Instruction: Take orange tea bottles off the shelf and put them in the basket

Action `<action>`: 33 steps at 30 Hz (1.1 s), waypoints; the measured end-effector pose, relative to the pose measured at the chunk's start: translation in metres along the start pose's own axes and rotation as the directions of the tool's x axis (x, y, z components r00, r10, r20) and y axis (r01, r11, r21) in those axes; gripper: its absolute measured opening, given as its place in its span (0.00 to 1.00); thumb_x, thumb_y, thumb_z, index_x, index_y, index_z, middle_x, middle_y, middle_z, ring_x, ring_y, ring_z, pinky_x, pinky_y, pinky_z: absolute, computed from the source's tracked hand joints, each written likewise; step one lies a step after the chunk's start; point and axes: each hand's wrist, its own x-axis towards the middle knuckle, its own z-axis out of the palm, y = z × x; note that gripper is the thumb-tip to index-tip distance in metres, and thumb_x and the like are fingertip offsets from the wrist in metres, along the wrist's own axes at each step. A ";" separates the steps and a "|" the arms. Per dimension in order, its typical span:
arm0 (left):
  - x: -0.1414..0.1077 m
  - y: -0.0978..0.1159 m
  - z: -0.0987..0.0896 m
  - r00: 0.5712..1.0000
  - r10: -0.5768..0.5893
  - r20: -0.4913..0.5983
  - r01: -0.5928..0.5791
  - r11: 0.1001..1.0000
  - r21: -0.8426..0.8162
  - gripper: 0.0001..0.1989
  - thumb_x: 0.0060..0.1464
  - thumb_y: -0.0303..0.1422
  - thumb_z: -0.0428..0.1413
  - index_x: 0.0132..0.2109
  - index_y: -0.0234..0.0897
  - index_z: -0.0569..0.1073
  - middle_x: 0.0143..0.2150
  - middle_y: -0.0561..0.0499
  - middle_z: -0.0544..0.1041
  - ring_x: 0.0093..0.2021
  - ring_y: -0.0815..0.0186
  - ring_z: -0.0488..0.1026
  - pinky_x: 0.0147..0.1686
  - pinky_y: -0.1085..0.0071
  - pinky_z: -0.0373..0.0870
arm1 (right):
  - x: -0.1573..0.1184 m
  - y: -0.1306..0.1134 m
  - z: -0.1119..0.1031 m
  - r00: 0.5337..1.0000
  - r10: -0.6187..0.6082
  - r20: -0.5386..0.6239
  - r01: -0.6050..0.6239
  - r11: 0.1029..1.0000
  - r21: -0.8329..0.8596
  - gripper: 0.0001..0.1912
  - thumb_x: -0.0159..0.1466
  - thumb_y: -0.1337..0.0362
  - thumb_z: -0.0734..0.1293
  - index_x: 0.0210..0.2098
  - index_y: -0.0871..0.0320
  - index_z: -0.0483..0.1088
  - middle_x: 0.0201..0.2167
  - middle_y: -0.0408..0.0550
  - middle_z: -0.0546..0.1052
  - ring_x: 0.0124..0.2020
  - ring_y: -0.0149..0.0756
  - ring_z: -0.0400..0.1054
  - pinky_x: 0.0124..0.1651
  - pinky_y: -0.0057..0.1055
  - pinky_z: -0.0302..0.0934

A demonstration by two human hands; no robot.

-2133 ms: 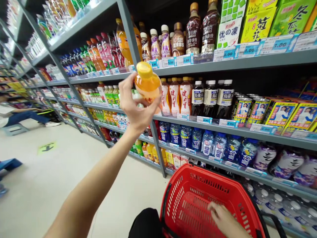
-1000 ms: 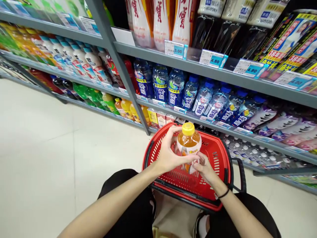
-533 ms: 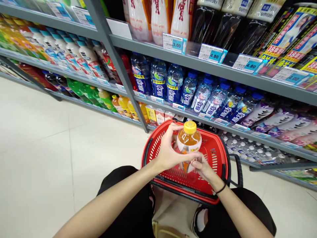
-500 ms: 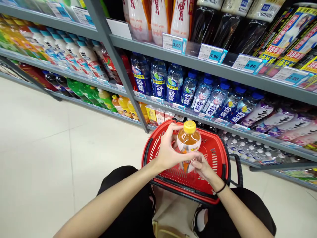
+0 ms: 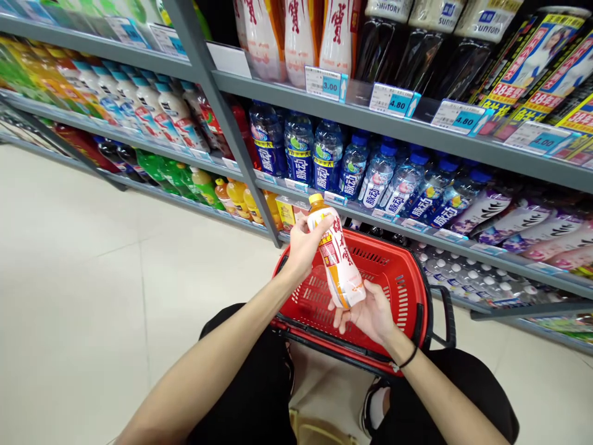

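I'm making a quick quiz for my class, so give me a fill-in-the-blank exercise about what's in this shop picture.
1. Both hands hold one bottle with a ______ cap.
2. The left hand grips it near the top, while the right hand supports its ______.
3. Under the bottle sits a ______ shopping basket.
4. The right wrist wears a thin ______ band.

Missing words: yellow; bottom; red; black

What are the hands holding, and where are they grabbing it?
Both hold one orange drink bottle, tilted over the red basket. The left hand grips its neck near the yellow cap; the right hand cradles its bottom end.
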 end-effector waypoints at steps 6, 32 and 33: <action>0.004 -0.008 -0.003 0.996 -0.084 -0.029 0.084 0.996 0.019 0.32 0.42 0.51 0.74 0.44 0.30 0.76 0.42 0.42 0.79 0.37 0.64 0.75 0.42 0.64 0.72 | -0.002 0.001 -0.003 0.999 -0.030 -0.025 0.032 0.996 0.078 0.29 0.68 0.42 0.64 0.46 0.65 0.77 0.35 0.59 0.84 0.29 0.45 0.79 0.33 0.36 0.73; 0.017 0.016 -0.018 0.933 -0.157 0.322 0.224 0.957 -0.184 0.32 0.56 0.55 0.58 0.54 0.30 0.79 0.53 0.36 0.83 0.48 0.55 0.81 0.53 0.59 0.76 | -0.028 -0.015 -0.037 0.577 -0.781 0.240 0.165 -0.176 -0.970 0.34 0.68 0.63 0.75 0.71 0.47 0.63 0.59 0.55 0.70 0.60 0.49 0.71 0.64 0.51 0.71; 0.016 0.016 -0.018 0.932 -0.152 0.329 0.221 0.957 -0.185 0.32 0.56 0.54 0.58 0.53 0.30 0.80 0.53 0.36 0.83 0.48 0.55 0.81 0.54 0.59 0.76 | -0.029 -0.016 -0.039 0.569 -0.774 0.278 0.176 -0.216 -0.960 0.35 0.69 0.63 0.74 0.72 0.46 0.62 0.59 0.56 0.70 0.60 0.49 0.71 0.63 0.52 0.71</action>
